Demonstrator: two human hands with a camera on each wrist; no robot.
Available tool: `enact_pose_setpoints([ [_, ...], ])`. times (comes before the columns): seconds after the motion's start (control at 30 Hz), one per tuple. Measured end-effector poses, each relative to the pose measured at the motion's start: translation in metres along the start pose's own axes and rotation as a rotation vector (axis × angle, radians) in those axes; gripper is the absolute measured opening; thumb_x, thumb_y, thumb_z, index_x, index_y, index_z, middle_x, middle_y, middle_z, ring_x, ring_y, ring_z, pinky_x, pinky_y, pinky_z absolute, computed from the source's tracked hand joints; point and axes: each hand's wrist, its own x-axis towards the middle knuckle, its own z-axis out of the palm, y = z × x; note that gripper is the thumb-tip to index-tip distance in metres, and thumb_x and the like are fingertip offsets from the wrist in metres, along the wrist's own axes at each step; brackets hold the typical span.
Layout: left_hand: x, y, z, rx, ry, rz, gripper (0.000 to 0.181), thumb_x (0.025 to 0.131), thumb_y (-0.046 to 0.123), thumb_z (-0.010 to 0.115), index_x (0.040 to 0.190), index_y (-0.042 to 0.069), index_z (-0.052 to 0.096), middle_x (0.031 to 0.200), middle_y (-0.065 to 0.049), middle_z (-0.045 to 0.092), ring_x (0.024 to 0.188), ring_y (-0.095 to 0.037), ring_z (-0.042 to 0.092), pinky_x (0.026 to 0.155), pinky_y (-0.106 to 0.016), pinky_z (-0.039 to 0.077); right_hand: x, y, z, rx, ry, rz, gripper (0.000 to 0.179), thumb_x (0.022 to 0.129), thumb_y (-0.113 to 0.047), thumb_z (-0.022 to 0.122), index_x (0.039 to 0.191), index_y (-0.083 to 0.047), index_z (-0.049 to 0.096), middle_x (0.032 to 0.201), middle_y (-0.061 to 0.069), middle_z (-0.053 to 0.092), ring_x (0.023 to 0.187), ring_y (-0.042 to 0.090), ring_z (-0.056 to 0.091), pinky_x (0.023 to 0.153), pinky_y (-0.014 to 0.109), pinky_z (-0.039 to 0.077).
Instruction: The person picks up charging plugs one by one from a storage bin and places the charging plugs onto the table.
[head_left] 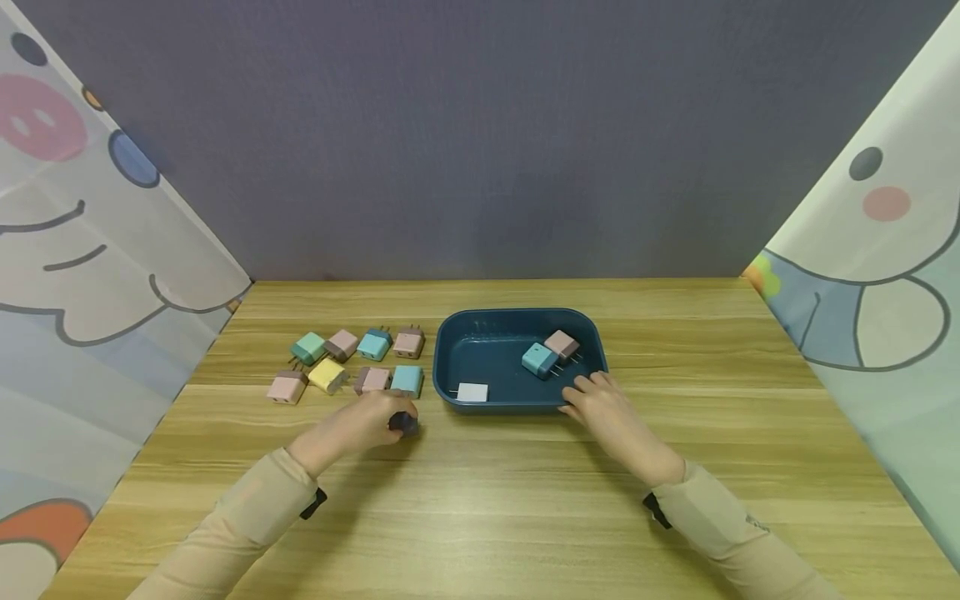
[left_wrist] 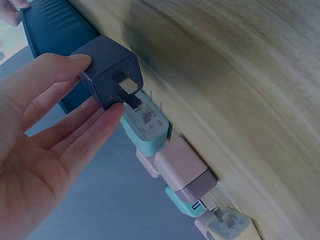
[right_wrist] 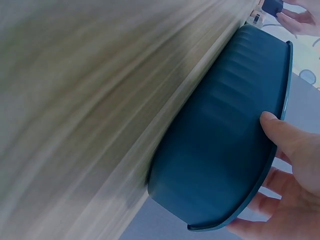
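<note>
Between thumb and fingers, my left hand point(head_left: 367, 421) pinches a dark navy plug charger point(left_wrist: 111, 70), held near the table's surface just left of the bin. Its metal prongs point away from the palm in the left wrist view. My right hand point(head_left: 606, 417) grips the near right rim of a dark blue plastic bin point(right_wrist: 215, 130), thumb on the outer wall and fingers over the edge. Inside the bin lie a white charger point(head_left: 472, 392) at the near left, and a blue charger point(head_left: 539, 360) against a pink charger point(head_left: 562, 343) at the right.
Several chargers lie in two loose rows left of the bin, among them a light blue one point(head_left: 407, 379), a yellow one point(head_left: 327, 376) and a green one point(head_left: 308, 347). A grey panel point(head_left: 495, 167) stands behind the wooden table point(head_left: 480, 517), with cartoon-print sheets at both sides.
</note>
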Motion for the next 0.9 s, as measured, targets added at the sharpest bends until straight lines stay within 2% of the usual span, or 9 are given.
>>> enact_pose_setpoints([
  [0.23,-0.0003,-0.0018,0.0012,-0.008,-0.022,-0.02,0.024,0.07,-0.003,0.069,0.093,0.0,0.065,0.099,-0.014,0.06,0.091,-0.027,0.059,0.071,-0.031,0.05,-0.0002,0.0003,0.0002,0.002,-0.009,0.004,0.011,0.075,-0.017,0.069,0.076,-0.01,0.061,0.07,0.001,0.048,0.065,0.017,0.037,0.069,0.037,0.042],
  [0.5,-0.0006,-0.0064,0.0054,-0.005,-0.003,0.017,0.024,0.067,-0.003,0.07,0.091,0.0,0.065,0.093,-0.01,0.061,0.087,-0.024,0.059,0.071,-0.031,0.05,-0.0002,0.0004,-0.0002,-0.001,-0.007,0.003,0.011,0.076,-0.018,0.069,0.076,-0.011,0.06,0.07,0.0,0.048,0.064,0.017,0.037,0.07,0.037,0.042],
  [0.9,-0.0007,-0.0075,0.0085,0.006,-0.006,0.014,0.026,0.066,-0.004,0.071,0.091,-0.001,0.065,0.092,-0.011,0.061,0.086,-0.024,0.059,0.072,-0.031,0.05,-0.0001,0.0003,0.0003,0.01,0.006,0.003,0.01,0.075,-0.017,0.069,0.076,-0.01,0.061,0.07,0.0,0.048,0.064,0.017,0.037,0.071,0.039,0.043],
])
